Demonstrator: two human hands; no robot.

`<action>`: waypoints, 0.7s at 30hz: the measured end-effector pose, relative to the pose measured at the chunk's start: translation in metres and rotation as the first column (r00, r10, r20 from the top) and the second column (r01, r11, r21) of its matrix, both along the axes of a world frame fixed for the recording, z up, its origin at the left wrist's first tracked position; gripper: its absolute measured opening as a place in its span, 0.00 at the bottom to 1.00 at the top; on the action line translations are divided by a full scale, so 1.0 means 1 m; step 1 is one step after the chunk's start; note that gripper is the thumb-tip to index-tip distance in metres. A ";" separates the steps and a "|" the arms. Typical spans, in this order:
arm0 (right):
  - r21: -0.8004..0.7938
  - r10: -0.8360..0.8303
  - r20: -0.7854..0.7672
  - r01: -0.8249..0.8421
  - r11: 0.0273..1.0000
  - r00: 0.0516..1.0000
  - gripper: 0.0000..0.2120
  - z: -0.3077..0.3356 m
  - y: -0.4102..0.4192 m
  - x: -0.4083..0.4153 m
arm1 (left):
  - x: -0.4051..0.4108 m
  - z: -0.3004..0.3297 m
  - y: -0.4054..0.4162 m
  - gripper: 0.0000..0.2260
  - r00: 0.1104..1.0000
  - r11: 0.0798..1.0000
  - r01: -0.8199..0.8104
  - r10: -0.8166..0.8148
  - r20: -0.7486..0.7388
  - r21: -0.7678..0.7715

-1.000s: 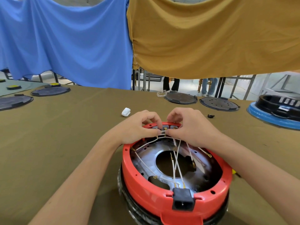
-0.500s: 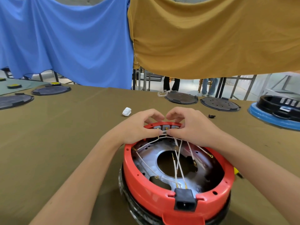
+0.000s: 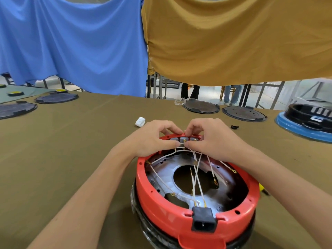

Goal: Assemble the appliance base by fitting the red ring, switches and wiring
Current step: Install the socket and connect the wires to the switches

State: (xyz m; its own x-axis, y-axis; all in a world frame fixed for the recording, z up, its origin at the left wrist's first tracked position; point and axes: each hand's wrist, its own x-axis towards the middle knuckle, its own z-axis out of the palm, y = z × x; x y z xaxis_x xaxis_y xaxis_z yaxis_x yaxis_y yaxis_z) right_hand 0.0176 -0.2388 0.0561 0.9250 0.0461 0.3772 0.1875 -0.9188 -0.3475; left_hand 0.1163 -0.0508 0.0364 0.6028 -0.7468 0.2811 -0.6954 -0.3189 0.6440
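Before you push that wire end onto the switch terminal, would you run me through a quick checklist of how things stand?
1. Red ring seated on the base: ok.
2. Switches sitting in the ring's far wall: ok.
3. Left hand and right hand both pinching the white wire at the switches: ok.
4. Wire end lined up with its terminal: cannot tell, fingers hide it.
5. Black power socket fitted in the near wall: ok.
6. All wires connected: not ok, several ends hang free.

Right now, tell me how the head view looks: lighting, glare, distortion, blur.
Head view: soft, even light with faint shadows under the forearms; white glare on the metal plate inside the red ring; wide-angle bending curves the table edge; left hand and right hand at the switches look sharp, with no obvious motion blur.
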 end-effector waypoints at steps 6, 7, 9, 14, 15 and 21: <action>0.059 0.012 -0.034 -0.010 0.998 0.999 0.13 -0.001 -0.004 -0.004 | -0.004 0.001 0.000 0.14 0.999 0.999 0.039 -0.040 -0.035 -0.020; 0.057 0.006 -0.040 -0.004 0.998 0.999 0.14 -0.001 -0.005 -0.005 | -0.004 0.001 0.000 0.14 0.998 0.999 0.043 -0.043 -0.039 -0.019; 0.035 -0.015 -0.038 0.016 0.999 0.999 0.15 0.000 -0.007 -0.007 | -0.004 0.001 0.000 0.12 0.998 0.999 0.047 -0.047 -0.029 -0.011; 0.101 -0.063 -0.002 0.063 0.993 0.998 0.12 -0.003 -0.016 -0.013 | -0.004 0.002 0.001 0.10 0.999 0.999 0.033 -0.033 0.011 0.025; 0.111 -0.069 0.000 0.069 0.991 0.998 0.11 -0.004 -0.017 -0.014 | -0.004 0.002 0.001 0.10 0.999 0.999 0.021 -0.022 0.032 0.039; 0.023 -0.077 0.001 0.077 0.997 0.997 0.09 -0.006 -0.020 -0.017 | -0.004 0.003 0.006 0.10 0.995 0.994 -0.053 0.044 0.091 0.096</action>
State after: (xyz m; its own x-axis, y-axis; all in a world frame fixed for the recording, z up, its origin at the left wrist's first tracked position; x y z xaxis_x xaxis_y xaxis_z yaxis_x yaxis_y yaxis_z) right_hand 0.0005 -0.2587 0.0502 0.9248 -0.0343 0.3790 0.1169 -0.9223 -0.3685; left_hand 0.1122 -0.0449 0.0391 0.6151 -0.7438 0.2615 -0.7303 -0.4126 0.5444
